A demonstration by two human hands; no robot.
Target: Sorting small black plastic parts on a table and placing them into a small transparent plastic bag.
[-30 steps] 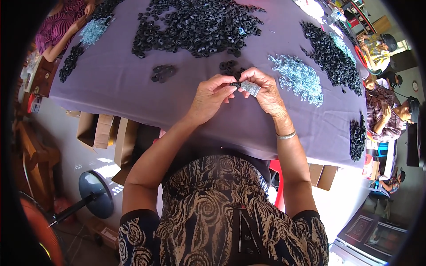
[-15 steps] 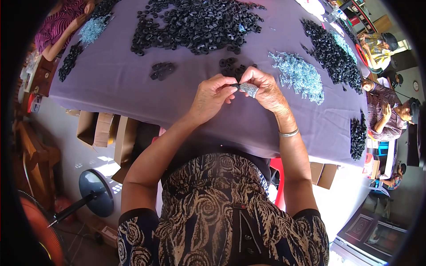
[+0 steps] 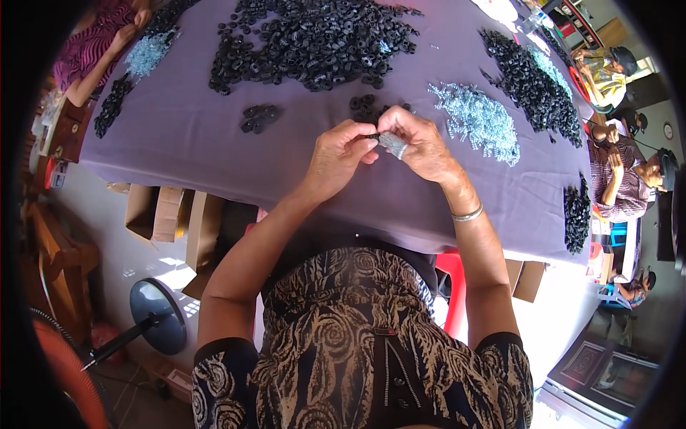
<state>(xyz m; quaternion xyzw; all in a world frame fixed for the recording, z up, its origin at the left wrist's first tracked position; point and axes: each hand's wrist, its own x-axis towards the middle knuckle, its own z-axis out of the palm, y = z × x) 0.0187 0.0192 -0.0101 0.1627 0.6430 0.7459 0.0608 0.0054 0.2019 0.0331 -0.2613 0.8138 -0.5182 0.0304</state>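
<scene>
Over the near part of the table, my left hand (image 3: 334, 157) pinches a small black piece (image 3: 372, 136) between thumb and fingertips. My right hand (image 3: 427, 149) meets it from the other side, its fingers closed at the piece's end; whatever they grip is too small to make out. A grey wrap (image 3: 392, 144) covers a digit of that hand. Just beyond the hands lies a small group of black ring-like parts (image 3: 364, 106), partly hidden by the right hand. Another little cluster of black parts (image 3: 259, 118) sits farther left. Small pale-blue coil springs (image 3: 480, 121) are heaped to the right.
A large heap of black parts (image 3: 314, 46) covers the far middle of the purple tablecloth (image 3: 214, 154). More black parts (image 3: 532, 86) are piled at right. Co-workers sit along both sides. Cardboard boxes (image 3: 168, 214) and a fan (image 3: 153, 314) stand at lower left.
My right hand has shifted slightly left and turned, tilting the grey wrap. My left hand stays nearly in place, still pinching the black piece.
</scene>
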